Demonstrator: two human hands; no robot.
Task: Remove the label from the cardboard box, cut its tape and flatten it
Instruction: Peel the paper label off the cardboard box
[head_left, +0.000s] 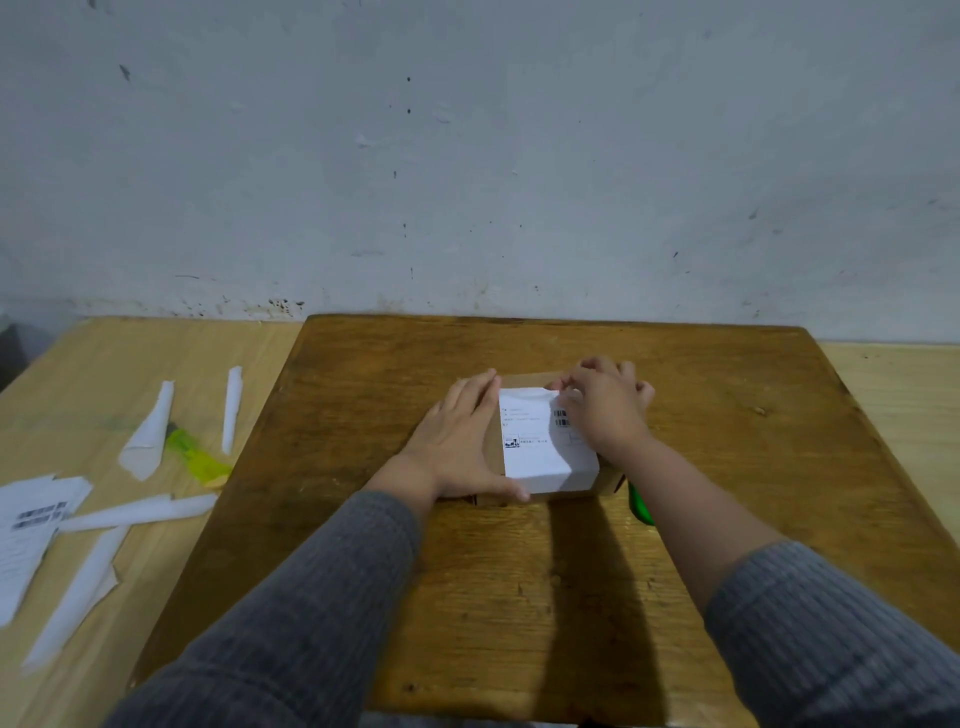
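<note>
A small brown cardboard box (494, 447) lies in the middle of the dark wooden board (519, 571). A white shipping label (535, 447) with barcodes covers its top and wraps over the near edge. My left hand (457, 441) lies flat against the box's left side, thumb along the near corner. My right hand (605, 402) rests on the label's far right part, its fingertips pinching at the label's far edge, which looks slightly lifted. A green-handled tool (640, 503) lies just right of the box, mostly hidden by my right forearm.
On the lighter table (78, 364) to the left lie several peeled white label strips (148, 431), a printed label sheet (31, 525) and a yellow-green cutter (195, 457). A grey wall (467, 156) stands right behind the board.
</note>
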